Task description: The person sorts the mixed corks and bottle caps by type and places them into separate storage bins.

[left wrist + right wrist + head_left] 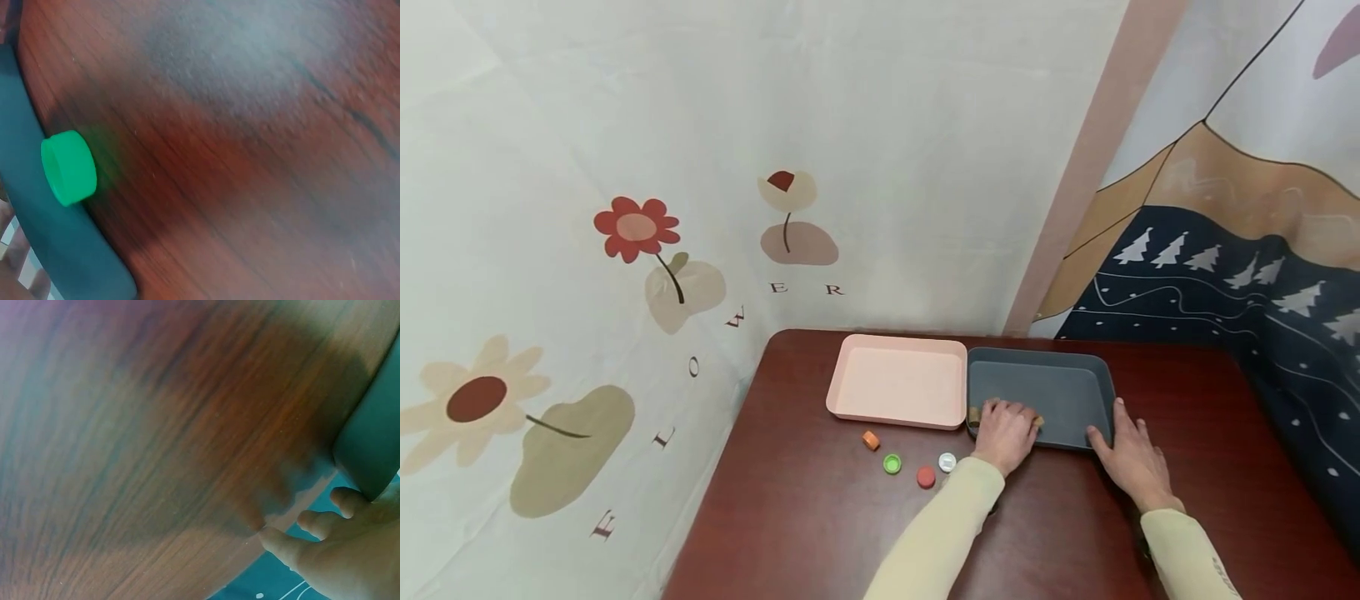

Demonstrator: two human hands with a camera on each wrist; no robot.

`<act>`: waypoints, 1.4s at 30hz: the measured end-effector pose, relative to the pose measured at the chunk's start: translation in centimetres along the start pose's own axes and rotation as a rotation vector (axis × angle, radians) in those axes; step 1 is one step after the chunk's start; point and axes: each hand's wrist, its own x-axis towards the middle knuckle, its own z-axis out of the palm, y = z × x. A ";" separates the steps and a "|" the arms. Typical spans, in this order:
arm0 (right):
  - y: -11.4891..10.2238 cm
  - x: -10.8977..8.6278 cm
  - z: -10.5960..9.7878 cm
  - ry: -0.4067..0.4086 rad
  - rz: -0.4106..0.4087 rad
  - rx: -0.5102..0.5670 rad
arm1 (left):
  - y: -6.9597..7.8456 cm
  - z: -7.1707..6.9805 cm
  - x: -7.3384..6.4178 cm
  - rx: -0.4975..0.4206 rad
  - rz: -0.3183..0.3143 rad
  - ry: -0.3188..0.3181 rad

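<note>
My left hand (1006, 435) reaches over the near left part of the dark grey tray (1071, 392). Its fingers bend down round a brown object (974, 417), which shows on both sides of the hand; its kind is hidden. My right hand (1137, 463) rests at the tray's near right corner, thumb by the front rim and fingers fairly straight along the right side. In the left wrist view, a green bottle cap (70, 167) stands close to the tray's outer wall. The right wrist view shows outstretched fingers (322, 524) beside the tray corner.
A pink tray (901, 382) stands directly left of the grey one. In front lie an orange cap (871, 440), a light green cap (892, 463), a red cap (926, 477) and a white cap (947, 462) on the dark red wooden table (805, 533). Printed cloth hangs behind.
</note>
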 end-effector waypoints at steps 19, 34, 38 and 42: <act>-0.3 -0.2 0.0 -0.015 -0.007 0.005 | -2.2 -0.3 -1.7 -0.087 -0.030 -0.020; 0.1 -0.1 -0.2 0.007 -0.010 -0.003 | -8.0 -2.5 -4.2 -0.188 -0.053 0.002; 0.0 -0.2 -0.3 0.007 -0.012 -0.009 | -10.4 -3.4 -5.4 -0.211 -0.096 0.026; 0.0 -0.2 -0.3 0.009 -0.016 -0.011 | -13.3 -4.0 -7.0 -0.222 -0.162 0.064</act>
